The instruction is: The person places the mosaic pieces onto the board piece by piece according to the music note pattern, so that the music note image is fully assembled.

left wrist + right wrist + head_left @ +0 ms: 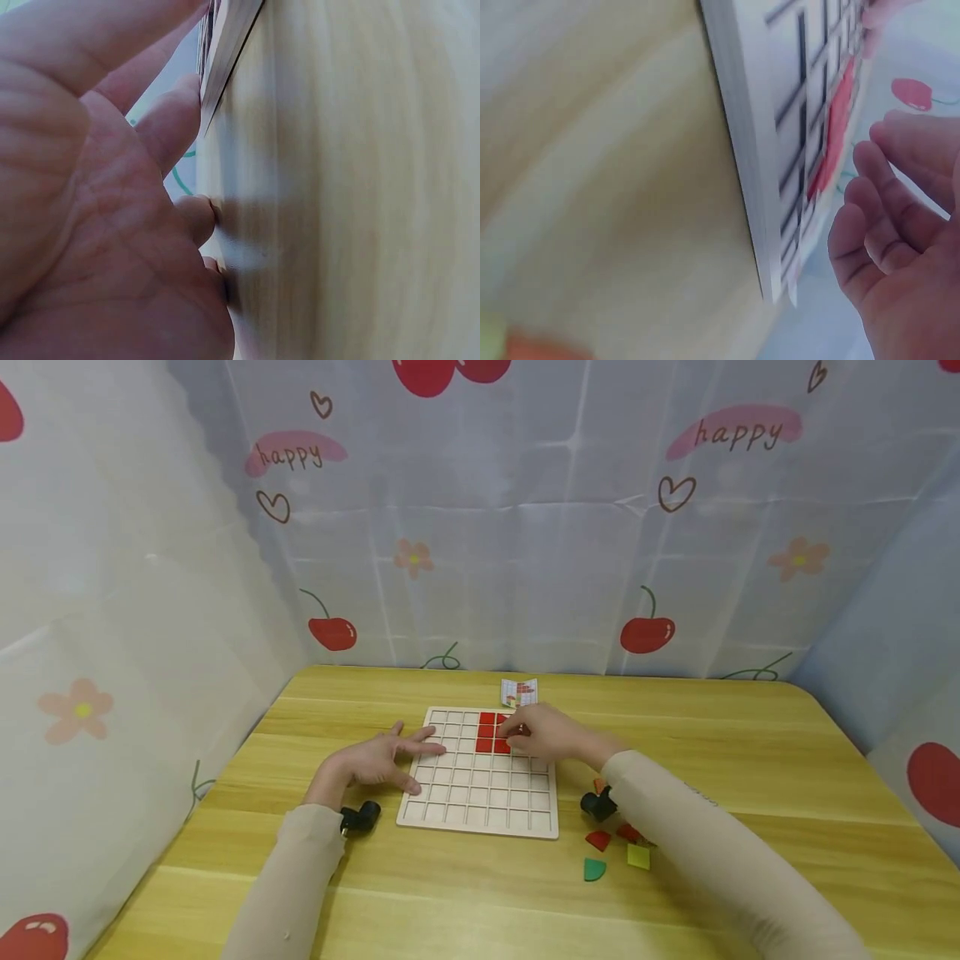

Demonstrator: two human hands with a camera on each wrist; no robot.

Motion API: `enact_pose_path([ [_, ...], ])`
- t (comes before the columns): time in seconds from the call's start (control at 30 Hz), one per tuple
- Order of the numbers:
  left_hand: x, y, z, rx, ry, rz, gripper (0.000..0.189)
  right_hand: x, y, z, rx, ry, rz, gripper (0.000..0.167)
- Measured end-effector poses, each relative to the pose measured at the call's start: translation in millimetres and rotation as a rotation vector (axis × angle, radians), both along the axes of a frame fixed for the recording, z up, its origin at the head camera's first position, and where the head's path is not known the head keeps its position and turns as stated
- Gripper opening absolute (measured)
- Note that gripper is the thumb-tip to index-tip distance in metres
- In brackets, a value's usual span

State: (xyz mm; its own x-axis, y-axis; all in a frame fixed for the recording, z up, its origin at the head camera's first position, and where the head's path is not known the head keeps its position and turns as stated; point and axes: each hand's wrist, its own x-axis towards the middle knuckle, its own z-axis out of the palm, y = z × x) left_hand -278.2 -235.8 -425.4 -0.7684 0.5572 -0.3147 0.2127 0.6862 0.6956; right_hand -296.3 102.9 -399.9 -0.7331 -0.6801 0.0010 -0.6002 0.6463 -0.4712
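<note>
A pale wooden grid board (480, 818) lies on the table. Red tiles (486, 732) fill several cells near its far edge and show edge-on in the right wrist view. My right hand (551, 732) reaches in from the right, its bent fingertips right over the red tiles. I cannot tell whether those fingertips pinch a tile. My left hand (375, 758) spreads its fingers at the board's left side, some fingertips lying over the edge. In the left wrist view the palm (127, 225) shows, and fingers meet the table and board side.
A small printed card (519, 692) stands behind the board. Loose pieces lie to the right: a green quarter-round (594, 869), a yellow square (639, 857) and a red piece (597, 840), with others partly under the right sleeve (712, 835). A printed curtain (480, 568) hangs behind the table.
</note>
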Motion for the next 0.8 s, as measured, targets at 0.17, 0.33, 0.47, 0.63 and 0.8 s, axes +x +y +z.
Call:
enact_pose_path([
  [0.17, -1.2, -0.8, 0.1, 0.007, 0.008, -0.01, 0.071, 4.9, 21.8, 15.0, 0.003, -0.016, -0.015, 0.022],
  [0.33, -1.6, -1.0, -0.4, 0.008, 0.004, -0.015, 0.072, 13.8, 45.3, 22.3, 0.023, -0.018, -0.022, 0.021],
  [0.47, -1.2, -0.9, -1.2, 0.012, 0.012, -0.024, 0.072, 20.5, 63.6, 22.4, 0.011, -0.019, -0.037, 0.022],
  [0.63, -1.1, -0.9, -1.1, 0.006, 0.015, -0.033, 0.072, 26.9, 84.5, 18.5, 0.001, -0.015, -0.036, 0.022],
  [0.8, -1.6, -0.7, -0.8, 0.011, 0.013, -0.037, 0.072, 35.3, 100.7, 15.1, 0.0, -0.047, -0.058, 0.022],
])
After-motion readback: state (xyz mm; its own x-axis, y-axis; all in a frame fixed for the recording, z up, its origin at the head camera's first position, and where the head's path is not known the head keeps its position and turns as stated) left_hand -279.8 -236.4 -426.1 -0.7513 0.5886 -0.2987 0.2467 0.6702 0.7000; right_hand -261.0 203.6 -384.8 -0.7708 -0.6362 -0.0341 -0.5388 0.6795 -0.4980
